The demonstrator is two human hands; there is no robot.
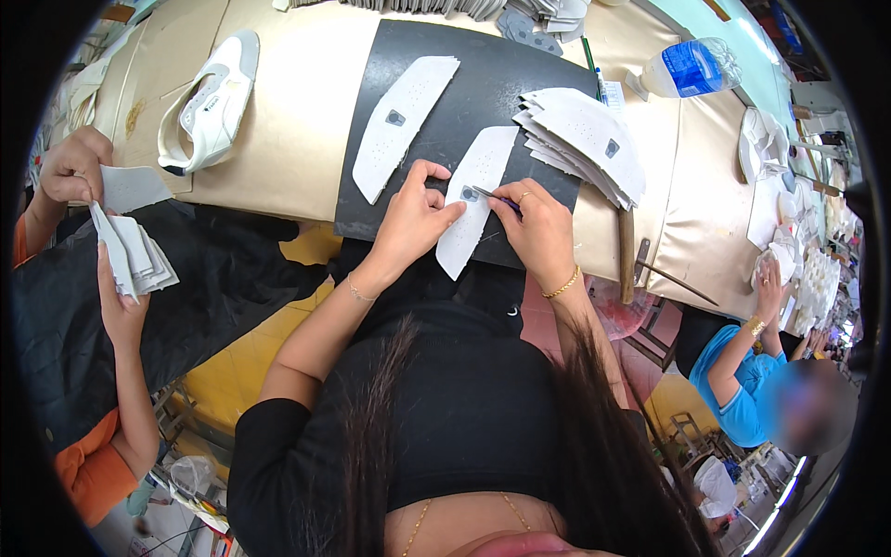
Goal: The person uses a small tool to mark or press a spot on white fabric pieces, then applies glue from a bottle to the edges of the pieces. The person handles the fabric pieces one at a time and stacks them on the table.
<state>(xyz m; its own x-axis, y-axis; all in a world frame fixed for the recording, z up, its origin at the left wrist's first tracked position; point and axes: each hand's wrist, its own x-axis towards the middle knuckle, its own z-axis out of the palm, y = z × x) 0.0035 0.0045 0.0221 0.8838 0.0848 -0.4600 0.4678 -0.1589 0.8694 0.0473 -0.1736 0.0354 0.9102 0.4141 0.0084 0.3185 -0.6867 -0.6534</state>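
A white perforated shoe piece [476, 200] lies tilted on a black board [501, 70], a small dark grey patch [471, 193] near its middle. My left hand [415, 215] curls at its left edge, the thumb pressing the piece down. Pinched in my right hand [541, 229] is a slim dark pointed tool [497, 198], its tip at the patch; whether it is tweezers I cannot tell. Left of it on the board rests a similar white piece [399, 125] with its own patch. A fanned stack of such pieces [589, 139] sits at the board's right, a patch on the top one.
A white shoe [212, 102] stands at the left, a water bottle [691, 68] at the far right. A wooden-handled hammer [626, 255] lies by the table's near edge. The co-worker on the left holds several white pieces [137, 251]; another person in blue [742, 381] works on the right.
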